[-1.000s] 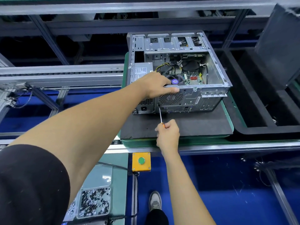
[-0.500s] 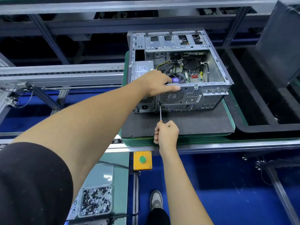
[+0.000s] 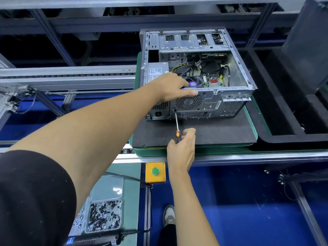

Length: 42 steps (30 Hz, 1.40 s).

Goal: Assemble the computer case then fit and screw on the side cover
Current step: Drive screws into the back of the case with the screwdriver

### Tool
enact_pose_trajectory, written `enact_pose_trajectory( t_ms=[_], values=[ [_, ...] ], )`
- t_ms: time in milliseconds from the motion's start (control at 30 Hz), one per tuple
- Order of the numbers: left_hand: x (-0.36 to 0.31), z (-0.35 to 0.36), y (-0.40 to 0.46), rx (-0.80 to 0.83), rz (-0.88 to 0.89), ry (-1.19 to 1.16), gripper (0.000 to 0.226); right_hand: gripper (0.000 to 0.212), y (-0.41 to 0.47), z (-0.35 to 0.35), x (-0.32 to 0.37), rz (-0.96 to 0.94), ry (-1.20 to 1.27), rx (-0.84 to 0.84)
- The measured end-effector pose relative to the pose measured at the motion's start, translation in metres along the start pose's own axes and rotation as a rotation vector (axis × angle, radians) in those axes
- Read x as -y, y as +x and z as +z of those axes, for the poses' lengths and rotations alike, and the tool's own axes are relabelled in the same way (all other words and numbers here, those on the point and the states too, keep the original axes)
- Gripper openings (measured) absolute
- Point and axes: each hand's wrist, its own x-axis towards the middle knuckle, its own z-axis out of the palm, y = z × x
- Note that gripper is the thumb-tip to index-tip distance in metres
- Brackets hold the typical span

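Open computer case (image 3: 209,71) sits upper centre on the dark mat (image 3: 221,132). Left hand (image 3: 171,87) grips its top rear edge; right hand (image 3: 181,148) pinches the screwdriver (image 3: 177,126), tip against the rear panel.

black short sleeve (image 3: 32,197) (grey shoe (image 3: 169,216))

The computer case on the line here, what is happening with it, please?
A person is working on the open computer case, which lies on a dark foam mat. The left hand grips the case's upper rear edge to steady it. The right hand holds a screwdriver with its tip at a screw point on the rear panel, beside the fan grille. The side cover is not fitted yet. A tray of screws sits lower left.
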Motion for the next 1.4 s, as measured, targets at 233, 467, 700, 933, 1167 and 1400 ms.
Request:
enact_pose_trajectory(
  t_ms=[233, 467, 700, 933, 1167, 1400],
  values=[
    [0.000, 0.000, 0.001, 0.006, -0.002, 0.011, 0.068, 0.029, 0.006, -0.010, 0.003, -0.067, -0.205, -0.242],
    [0.001, 0.001, 0.000, 0.000, -0.004, 0.001, 0.068, 0.021, 0.005, -0.008, -0.002, -0.063, -0.187, -0.175],
    [-0.001, -0.001, -0.001, 0.001, -0.020, -0.006, 0.066, 0.011, 0.007, -0.012, 0.005, 0.982, 1.300, 0.349],
    [-0.001, -0.001, 0.000, 0.007, -0.022, 0.002, 0.064, 0.016, -0.003, -0.004, 0.007, 0.336, 0.276, -0.089],
    [0.001, 0.001, 0.002, 0.006, -0.021, 0.009, 0.068, 0.042, -0.001, 0.006, 0.005, 0.046, -0.182, -0.115],
    [0.003, 0.002, 0.002, -0.006, -0.022, -0.002, 0.068, 0.023, 0.009, -0.005, 0.008, 0.838, 1.199, 0.360]
  ],
)
